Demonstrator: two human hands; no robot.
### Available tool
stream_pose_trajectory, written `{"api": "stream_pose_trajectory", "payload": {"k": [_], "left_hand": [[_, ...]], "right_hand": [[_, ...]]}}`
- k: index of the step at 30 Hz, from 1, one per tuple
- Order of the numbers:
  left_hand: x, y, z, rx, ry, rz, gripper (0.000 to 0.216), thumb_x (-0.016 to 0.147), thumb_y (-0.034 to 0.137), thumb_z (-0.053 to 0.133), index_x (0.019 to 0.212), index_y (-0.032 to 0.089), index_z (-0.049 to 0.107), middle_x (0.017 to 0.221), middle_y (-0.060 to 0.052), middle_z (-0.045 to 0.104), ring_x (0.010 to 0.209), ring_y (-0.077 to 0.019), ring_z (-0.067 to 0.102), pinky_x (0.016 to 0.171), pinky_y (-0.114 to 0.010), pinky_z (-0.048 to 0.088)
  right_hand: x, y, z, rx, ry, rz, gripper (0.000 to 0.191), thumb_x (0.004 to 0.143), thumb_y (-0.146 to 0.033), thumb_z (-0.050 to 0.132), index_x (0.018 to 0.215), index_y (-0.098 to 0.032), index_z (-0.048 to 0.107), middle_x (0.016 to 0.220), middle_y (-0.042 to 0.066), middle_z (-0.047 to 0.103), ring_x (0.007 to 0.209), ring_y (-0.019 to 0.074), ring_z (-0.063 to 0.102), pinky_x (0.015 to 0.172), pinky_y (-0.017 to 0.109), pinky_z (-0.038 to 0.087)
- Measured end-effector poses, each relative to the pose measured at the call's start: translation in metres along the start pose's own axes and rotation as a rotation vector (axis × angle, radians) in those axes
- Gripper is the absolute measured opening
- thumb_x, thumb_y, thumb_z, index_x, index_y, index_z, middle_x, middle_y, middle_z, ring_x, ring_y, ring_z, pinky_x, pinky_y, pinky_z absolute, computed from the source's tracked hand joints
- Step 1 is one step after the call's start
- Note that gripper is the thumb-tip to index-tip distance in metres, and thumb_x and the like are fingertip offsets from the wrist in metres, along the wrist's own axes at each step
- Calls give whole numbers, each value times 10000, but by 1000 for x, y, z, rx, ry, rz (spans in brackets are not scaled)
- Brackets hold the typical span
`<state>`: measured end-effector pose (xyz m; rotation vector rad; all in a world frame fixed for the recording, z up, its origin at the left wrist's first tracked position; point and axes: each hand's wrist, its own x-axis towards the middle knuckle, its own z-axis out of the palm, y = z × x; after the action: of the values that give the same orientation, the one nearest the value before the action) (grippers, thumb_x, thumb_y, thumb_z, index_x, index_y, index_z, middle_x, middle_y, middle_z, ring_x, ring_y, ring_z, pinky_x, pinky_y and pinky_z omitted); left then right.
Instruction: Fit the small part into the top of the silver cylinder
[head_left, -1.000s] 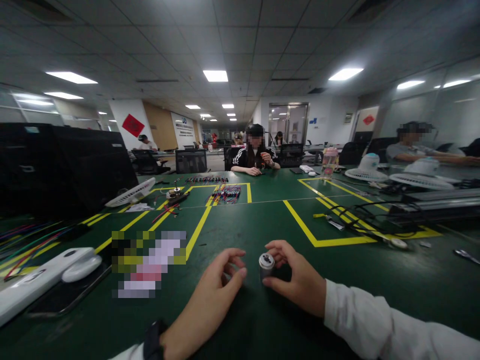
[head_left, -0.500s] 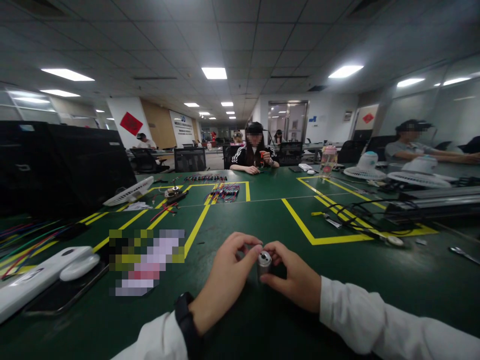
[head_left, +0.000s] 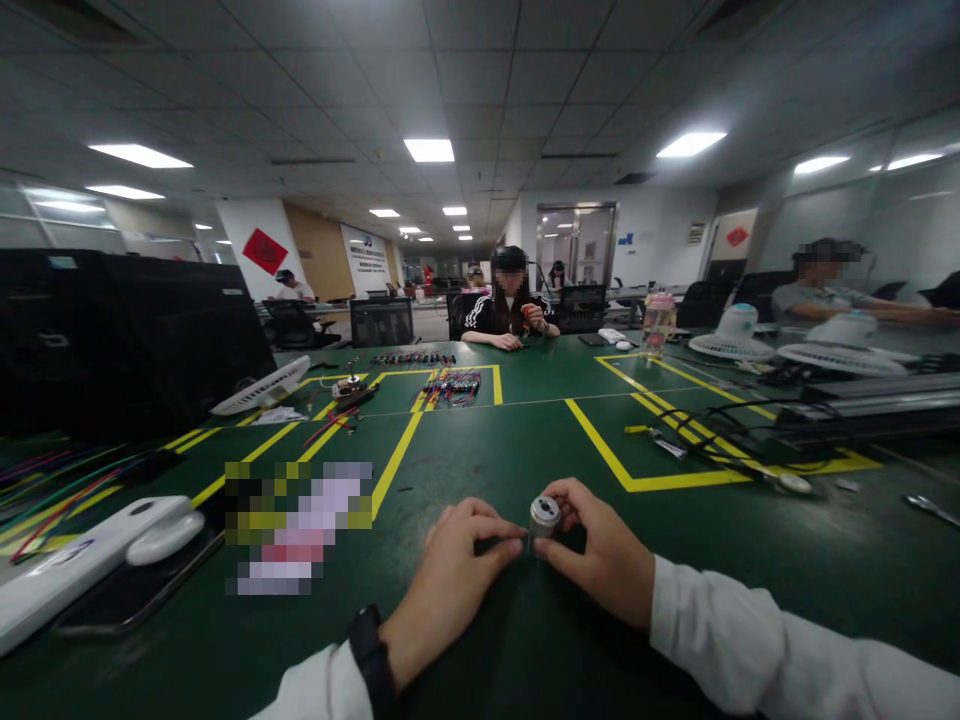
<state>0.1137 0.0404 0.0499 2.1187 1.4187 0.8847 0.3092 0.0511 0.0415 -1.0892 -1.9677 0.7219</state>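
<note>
While both curl inward, left hand (head_left: 450, 570) & right hand (head_left: 600, 560) pinch cylinder (head_left: 544, 516).

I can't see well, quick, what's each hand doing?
Left hand: fingertips pinched on the small metal cylinder.
Right hand: holding the same cylinder.

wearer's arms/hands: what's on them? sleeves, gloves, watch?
Both hands bare, no gloves. Left hand: black band at the wrist, white cuff just behind it. Right hand: long white sleeve reaching the wrist, creased fabric. No rings or markings visible.
</note>
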Motion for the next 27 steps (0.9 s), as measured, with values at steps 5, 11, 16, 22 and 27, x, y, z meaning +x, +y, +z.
{"api": "stream_pose_trajectory", "payload": {"k": [5, 11, 16, 22, 27], "left_hand": [[-3, -1, 2, 70, -45, 4, 138, 738, 308, 698, 843, 362, 768, 954, -10, 668, 917, -260, 542, 788, -382, 373], [-5, 0, -1, 10, -50, 11, 257, 736, 290, 698, 987, 338, 724, 979, -21, 676, 942, -262, 554, 816, -380, 389], [-13, 2, -11, -105, -12, -17, 246, 810, 249, 603, 1046, 248, 672, 1007, -42, 666, 900, -221, 588, 792, -326, 441], [-40, -9, -32, -244, 17, -146, 237, 868, 339, 523, 1044, 221, 630, 804, -11, 632, 731, -196, 599, 655, -300, 469], [-69, -31, -58, -410, 46, -308, 240, 832, 407, 569, 995, 239, 624, 719, 38, 583, 568, -139, 533, 531, -251, 426]], "right_hand": [[0, 0, -1, -12, 58, 69, 296, 735, -235, 591, 996, -181, 463, 924, 19, 587, 788, 109, 546, 713, 268, 450], [-1, 0, -1, 16, 4, 13, 283, 737, -208, 580, 994, -186, 464, 941, 14, 586, 837, 108, 555, 749, 262, 455], [-2, -2, -1, -11, -36, -21, 292, 734, -194, 573, 1008, -188, 473, 963, 14, 583, 861, 106, 550, 782, 261, 452], [-8, -4, -17, -83, -4, 12, 300, 762, -265, 569, 1035, -186, 473, 1009, 40, 583, 881, 127, 553, 793, 285, 460], [-29, 40, -70, -279, 194, 172, 445, 788, -447, 535, 1133, -187, 432, 1078, 77, 571, 869, 158, 576, 813, 340, 477]]}}
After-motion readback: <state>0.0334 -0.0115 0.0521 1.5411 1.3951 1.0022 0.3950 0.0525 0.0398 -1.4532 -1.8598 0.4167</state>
